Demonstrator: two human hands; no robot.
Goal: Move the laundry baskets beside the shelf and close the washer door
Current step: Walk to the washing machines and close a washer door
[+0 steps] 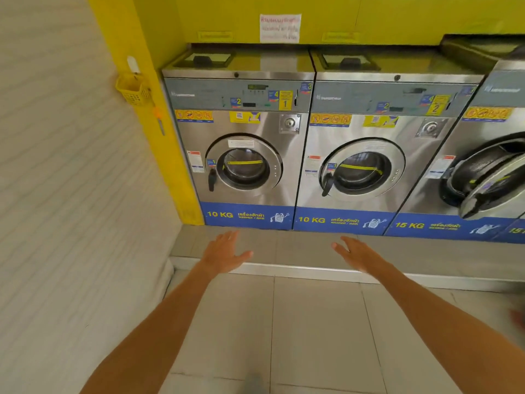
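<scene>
Three steel washers stand in a row on a raised tiled step. The two 10 KG washers have their round doors (245, 165) (362, 170) shut. The 15 KG washer at the far right has its door (493, 183) swung open. My left hand (225, 251) and my right hand (356, 253) reach forward over the floor in front of the step, both with fingers spread and holding nothing. No laundry basket or shelf is in view.
A white wall runs along the left, with a yellow pillar (167, 137) and a small yellow hanging basket (133, 89) on it. The tiled step (284, 265) has a metal edge. Grey floor tiles lie below my arms.
</scene>
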